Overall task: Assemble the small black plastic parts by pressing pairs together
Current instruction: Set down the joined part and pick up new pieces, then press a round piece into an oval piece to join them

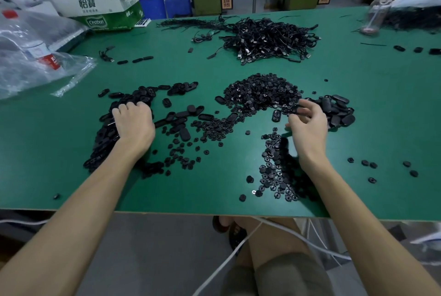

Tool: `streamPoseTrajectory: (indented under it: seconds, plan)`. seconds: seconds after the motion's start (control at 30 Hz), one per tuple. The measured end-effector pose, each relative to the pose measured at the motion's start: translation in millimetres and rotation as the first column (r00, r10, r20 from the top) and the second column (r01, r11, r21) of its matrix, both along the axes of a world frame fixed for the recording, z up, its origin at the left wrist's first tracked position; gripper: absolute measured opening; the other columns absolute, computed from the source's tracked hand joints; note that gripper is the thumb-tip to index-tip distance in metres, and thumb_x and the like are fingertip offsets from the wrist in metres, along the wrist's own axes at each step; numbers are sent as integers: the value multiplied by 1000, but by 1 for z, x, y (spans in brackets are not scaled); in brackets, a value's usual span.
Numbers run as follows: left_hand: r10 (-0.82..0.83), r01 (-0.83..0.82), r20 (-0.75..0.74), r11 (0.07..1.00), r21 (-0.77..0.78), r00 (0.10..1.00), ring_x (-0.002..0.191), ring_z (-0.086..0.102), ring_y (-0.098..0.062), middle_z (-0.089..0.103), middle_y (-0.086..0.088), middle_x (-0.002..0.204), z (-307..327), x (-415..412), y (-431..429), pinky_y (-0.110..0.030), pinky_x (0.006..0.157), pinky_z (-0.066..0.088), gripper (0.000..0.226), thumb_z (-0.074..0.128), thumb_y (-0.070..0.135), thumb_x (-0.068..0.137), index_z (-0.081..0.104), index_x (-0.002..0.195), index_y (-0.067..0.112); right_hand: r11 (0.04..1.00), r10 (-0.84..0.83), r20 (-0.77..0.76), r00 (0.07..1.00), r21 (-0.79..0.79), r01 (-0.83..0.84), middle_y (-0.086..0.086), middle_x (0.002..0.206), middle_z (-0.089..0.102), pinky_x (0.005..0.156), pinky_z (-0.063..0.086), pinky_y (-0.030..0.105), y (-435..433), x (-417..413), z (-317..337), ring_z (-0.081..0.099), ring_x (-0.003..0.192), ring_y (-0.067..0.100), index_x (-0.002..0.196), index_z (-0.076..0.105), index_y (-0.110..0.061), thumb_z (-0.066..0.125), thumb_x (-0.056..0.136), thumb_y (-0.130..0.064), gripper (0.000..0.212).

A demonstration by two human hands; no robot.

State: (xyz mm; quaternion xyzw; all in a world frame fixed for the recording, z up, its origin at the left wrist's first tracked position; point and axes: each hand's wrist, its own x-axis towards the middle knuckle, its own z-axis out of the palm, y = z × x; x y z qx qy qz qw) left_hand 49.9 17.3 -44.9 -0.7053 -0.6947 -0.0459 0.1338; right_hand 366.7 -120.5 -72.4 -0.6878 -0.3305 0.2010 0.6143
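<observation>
The black plastic parts [262,95] lie loose across the green table [381,104]. There is a big heap of small round ones in the middle, a drift of oval pieces [107,138] on the left, more ovals [338,111] on the right, and a thinner scatter of round pieces [272,176] toward the near edge. The right hand [309,126] hovers between the middle heap and the right-hand ovals, thumb and forefinger pinching a small piece [295,110]. The left hand [134,123] sits knuckles-up on the left drift with its fingers curled down into it; I cannot tell whether they have closed on anything. The likeliest trouble is a bad match: everything is the same black, so two pieces of one kind, or one turned the wrong way up, would probably not seat when pressed. The pinched piece is tiny and could flick out of the fingertips and be lost among the rest. The right forearm lies over the near scatter, so a careless sweep might push pieces off the table's edge. Farther out are a tangle of cables [269,37] at the back, a cardboard box [100,9] and plastic bags [35,57] at the left rear, a clear bottle [375,16] at the right rear, and a white cord [229,260] below the table. None of these sits between the hands, only the litter of loose parts where the pair would meet.
</observation>
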Motion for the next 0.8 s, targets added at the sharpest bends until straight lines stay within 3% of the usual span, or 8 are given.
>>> streamPoseTrajectory:
  seconds: [0.1,0.17,0.23,0.3,0.37,0.47,0.63,0.8]
  plan:
    - [-55,48,89,995,89,994,109,55,-44,61,-27,115,3,9,1,-53,101,39,14,55,-2,99,59,112,-6,999,47,52,998,10,-47,8,125,57,96,56,47,-2,-4,2,62,110,21,130,58,-18,58,97,-10,34]
    - [-179,150,276,981,122,944,99,60,-34,60,-22,118,5,23,-3,-46,93,48,17,52,1,103,59,118,-4,997,76,160,984,-1,-77,4,121,60,100,53,42,-3,-8,3,60,107,12,124,63,-19,60,97,-11,28]
    - [-274,249,498,961,119,823,84,58,-19,58,-16,119,8,45,-12,-26,75,50,17,50,7,106,59,119,1,993,115,272,955,-20,-113,1,117,61,102,49,36,-3,-9,2,60,105,10,118,66,-20,64,96,-14,23]
    - [-326,349,639,932,96,697,81,59,-11,61,-11,114,10,69,-21,-18,66,48,14,53,11,106,61,116,5,982,188,379,906,-58,-180,-1,114,63,100,46,33,-3,-9,1,57,108,14,111,70,-22,69,95,-18,17]
    - [-328,432,750,899,63,574,84,66,-10,66,-7,106,8,90,-30,-19,69,52,11,56,14,105,61,112,8,954,301,465,833,-139,-267,-4,114,62,96,38,29,-2,-11,-1,48,115,16,114,72,-26,73,94,-27,20]
    - [-249,455,907,887,72,341,70,68,-11,71,-4,85,3,114,-43,-26,66,57,5,61,14,102,62,106,11,886,462,575,676,-273,-374,-7,124,56,98,29,29,0,-16,-2,34,119,18,129,69,-32,73,93,-39,37]
    - [-145,442,988,891,110,47,55,59,-2,68,-4,77,-11,142,-59,-20,56,50,6,65,13,100,65,104,8,856,514,696,501,-378,-352,-5,126,62,99,32,38,3,-21,-8,39,119,28,126,73,-30,69,96,-40,32]
    - [-20,420,985,903,92,-174,62,62,-7,70,-2,75,-15,171,-66,-21,58,51,2,67,11,99,69,101,13,880,472,674,569,-321,-350,4,102,66,94,40,45,4,-20,-10,45,104,29,104,80,-15,75,93,-22,14]
